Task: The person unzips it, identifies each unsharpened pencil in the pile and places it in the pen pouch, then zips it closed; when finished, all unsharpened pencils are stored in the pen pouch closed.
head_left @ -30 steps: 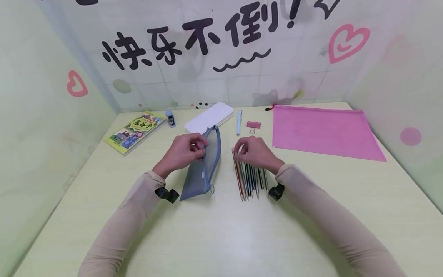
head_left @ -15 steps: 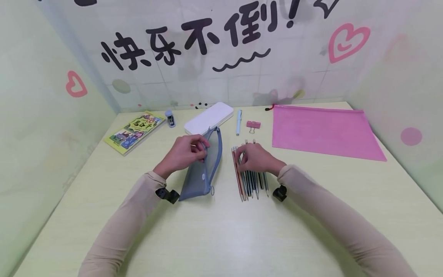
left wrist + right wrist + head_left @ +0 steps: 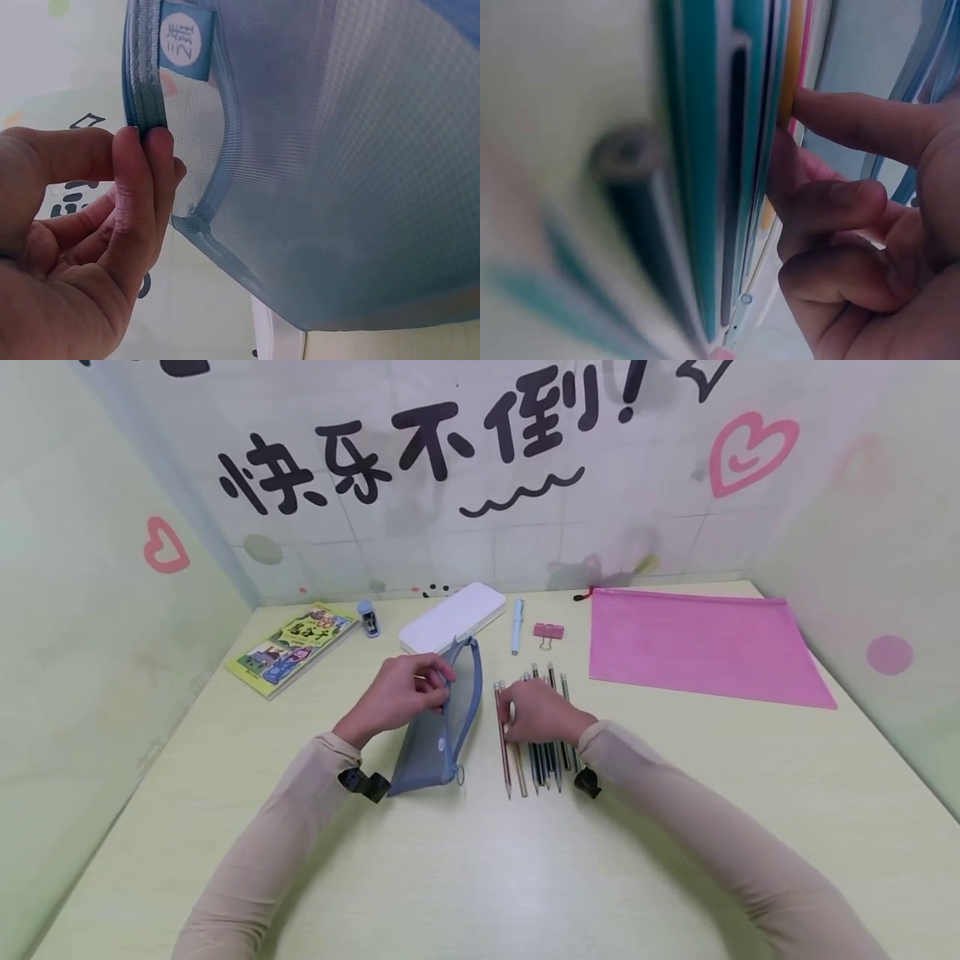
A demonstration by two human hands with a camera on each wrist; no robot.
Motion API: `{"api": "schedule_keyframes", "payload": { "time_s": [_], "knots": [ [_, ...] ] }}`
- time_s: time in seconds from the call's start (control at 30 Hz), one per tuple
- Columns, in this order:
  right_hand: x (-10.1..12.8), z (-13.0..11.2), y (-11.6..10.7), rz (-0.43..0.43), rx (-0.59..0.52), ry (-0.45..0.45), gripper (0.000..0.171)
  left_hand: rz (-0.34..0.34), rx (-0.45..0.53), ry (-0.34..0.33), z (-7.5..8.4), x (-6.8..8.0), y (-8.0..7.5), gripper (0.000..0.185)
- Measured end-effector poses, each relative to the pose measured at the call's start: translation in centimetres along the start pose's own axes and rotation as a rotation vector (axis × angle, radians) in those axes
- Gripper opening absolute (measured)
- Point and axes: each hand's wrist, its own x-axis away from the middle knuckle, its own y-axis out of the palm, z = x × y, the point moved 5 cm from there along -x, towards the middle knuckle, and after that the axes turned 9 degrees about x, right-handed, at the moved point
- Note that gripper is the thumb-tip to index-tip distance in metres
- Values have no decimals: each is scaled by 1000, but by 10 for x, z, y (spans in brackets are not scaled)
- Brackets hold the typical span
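A blue mesh zip pencil pouch (image 3: 427, 752) stands tilted on the table, its zipped mouth gaping toward the pencils. My left hand (image 3: 396, 693) pinches its upper edge between thumb and fingers; the left wrist view shows the zipper tape (image 3: 146, 82) in that pinch. Right of the pouch lies a row of several pencils (image 3: 550, 768), points toward me. My right hand (image 3: 542, 712) is over their upper left part, with thumb and finger pinching a yellow pencil (image 3: 789, 67). A dark red pencil (image 3: 505, 764) lies just left of that one. The palm hides the middle of the row.
Behind are a white case (image 3: 453, 617), a light blue pen (image 3: 517, 627), a pink binder clip (image 3: 549, 631) and a small blue-capped sharpener (image 3: 368, 618). A yellow book (image 3: 294, 647) lies back left, a flat pink zip bag (image 3: 705, 647) back right. Walls enclose the table on three sides.
My right hand has come down and left onto the pencils. The red and yellow pencils now lie apart from the row, shifted left. My left hand and the pouch have hardly moved.
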Motion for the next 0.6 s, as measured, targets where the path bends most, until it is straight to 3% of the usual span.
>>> {"api": "schedule_keyframes", "payload": {
  "time_s": [0.3,0.6],
  "knots": [
    [2,-17,5,-51,25,136,23,0,2,14,1,2,1,23],
    [0,-15,9,-17,-42,166,17,0,14,13,0,3,2,23]
  ]
}}
